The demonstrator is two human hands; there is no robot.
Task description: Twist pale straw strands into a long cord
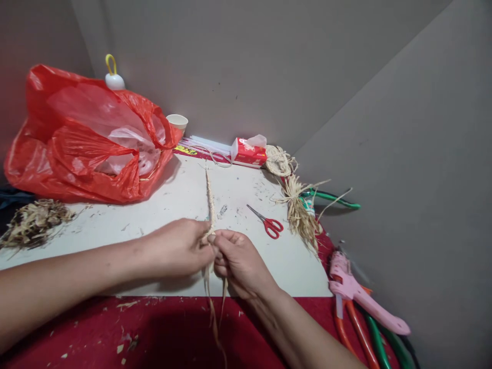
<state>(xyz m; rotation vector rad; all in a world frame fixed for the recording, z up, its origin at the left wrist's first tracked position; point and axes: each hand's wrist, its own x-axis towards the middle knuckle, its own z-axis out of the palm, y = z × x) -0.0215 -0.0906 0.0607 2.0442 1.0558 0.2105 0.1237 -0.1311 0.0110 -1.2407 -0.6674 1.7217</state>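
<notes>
A narrow braid of pale straw (210, 197) runs up the white board from my hands, its far end thin and frayed. My left hand (188, 245) pinches it from the left side. Close against it, my right hand (238, 261) has its fingers closed on the same straw at the working end. Several loose strands (212, 312) hang below both hands past the board's near edge. The fingertips overlap, so the exact crossing of the strands is hidden. Red-handled scissors (272, 227) lie to the right of the braid.
A big red plastic bag (88, 138) fills the back left, near a heap of straw scraps (36, 220). Behind are a paper cup (177, 121), a tissue pack (249, 152) and a coiled straw piece (279, 161). Straw bundle (302, 215), pink glue gun (361, 294) and pliers (363, 333) lie right.
</notes>
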